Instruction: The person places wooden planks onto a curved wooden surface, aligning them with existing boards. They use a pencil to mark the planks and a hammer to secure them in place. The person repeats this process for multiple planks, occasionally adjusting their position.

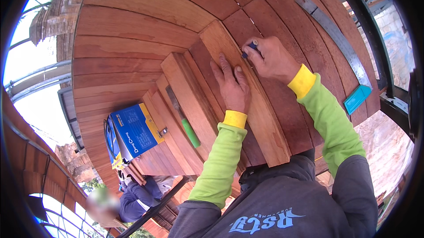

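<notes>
My left hand [232,87] lies with its fingers stretched out on a loose wooden plank [263,125], which rests on the reddish-brown boards. Just to its right, my right hand [274,60] grips a dark blue pen [251,49]. The pen is at the plank's right edge, near its far end; its tip is too small to make out. A second loose plank [187,86] lies to the left of my left hand. On the wood beside that plank is a flat-bladed tool with a green handle [190,133], which looks like a chisel.
A metal try square with a teal handle [358,99] lies on the boards at the right. At the left stands a blue and yellow box [137,130]. Another person [134,200] is at the lower left. A dark metal rail [375,30] runs along the right edge.
</notes>
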Demonstrator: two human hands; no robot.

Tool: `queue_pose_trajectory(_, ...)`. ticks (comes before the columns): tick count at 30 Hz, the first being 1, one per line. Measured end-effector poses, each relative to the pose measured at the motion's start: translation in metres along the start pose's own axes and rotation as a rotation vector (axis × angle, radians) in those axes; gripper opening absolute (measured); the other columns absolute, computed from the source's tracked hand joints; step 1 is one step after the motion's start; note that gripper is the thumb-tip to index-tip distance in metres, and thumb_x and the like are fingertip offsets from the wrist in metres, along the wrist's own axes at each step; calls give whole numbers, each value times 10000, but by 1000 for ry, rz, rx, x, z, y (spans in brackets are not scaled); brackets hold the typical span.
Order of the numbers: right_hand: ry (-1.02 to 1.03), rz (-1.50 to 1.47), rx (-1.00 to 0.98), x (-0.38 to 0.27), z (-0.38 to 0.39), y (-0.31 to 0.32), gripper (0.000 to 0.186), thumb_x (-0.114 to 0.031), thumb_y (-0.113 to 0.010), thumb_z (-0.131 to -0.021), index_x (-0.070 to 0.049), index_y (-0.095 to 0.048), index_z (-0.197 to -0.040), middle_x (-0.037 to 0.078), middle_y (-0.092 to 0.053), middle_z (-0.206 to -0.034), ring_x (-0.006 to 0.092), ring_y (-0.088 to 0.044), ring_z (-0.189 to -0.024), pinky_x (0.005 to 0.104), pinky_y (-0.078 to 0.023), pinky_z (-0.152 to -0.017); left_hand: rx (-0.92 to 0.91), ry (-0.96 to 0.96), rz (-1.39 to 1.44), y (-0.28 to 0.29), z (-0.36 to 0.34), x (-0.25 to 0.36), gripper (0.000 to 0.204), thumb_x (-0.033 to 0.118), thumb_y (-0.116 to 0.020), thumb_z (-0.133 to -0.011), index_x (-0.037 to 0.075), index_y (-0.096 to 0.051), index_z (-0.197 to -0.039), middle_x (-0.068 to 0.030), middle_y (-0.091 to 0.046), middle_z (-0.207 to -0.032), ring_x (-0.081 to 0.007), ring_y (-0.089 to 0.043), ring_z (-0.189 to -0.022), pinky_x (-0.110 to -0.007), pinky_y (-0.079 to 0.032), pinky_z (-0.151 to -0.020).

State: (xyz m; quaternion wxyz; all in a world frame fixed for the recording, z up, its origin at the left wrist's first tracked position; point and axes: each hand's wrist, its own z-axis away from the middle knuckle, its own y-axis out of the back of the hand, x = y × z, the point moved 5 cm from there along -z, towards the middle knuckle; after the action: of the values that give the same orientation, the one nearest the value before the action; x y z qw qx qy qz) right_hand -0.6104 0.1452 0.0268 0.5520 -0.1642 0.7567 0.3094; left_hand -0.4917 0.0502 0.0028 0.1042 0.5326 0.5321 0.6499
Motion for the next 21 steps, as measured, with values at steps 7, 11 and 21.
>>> queue_pose_trajectory(7, 36, -64, 57, 0, 19, 1, 95, -73, -555, -836, 18, -581, -842, 214, -587, -676, 395, -594, -647, 417, -470, -584, -3, -11, -4, 1, 0, 1, 513, 254, -419, -977, 40, -295, -1427, -345, -241, -1424, -464, -257, -1334, -424, -306, -1064)
queue_pose_trajectory(11, 155, 49, 194, 24, -56, 0, 128, -94, -549, -843, 24, -591, -817, 218, -590, -682, 407, -575, -646, 430, -466, -598, -23, -1, 3, -4, -3, 6, 523, 274, -408, -979, 37, -289, -1429, -337, -250, -1424, -464, -259, -1333, -419, -302, -1066)
queue_pose_trajectory(21, 200, 23, 170, 35, -103, -15, 198, -131, -536, -868, 22, -568, -746, 223, -586, -700, 414, -571, -687, 448, -458, -629, -7, -3, 20, 1, 0, 4, 506, 253, -406, -979, 12, -306, -1413, -310, -258, -1434, -462, -246, -1337, -427, -300, -1065)
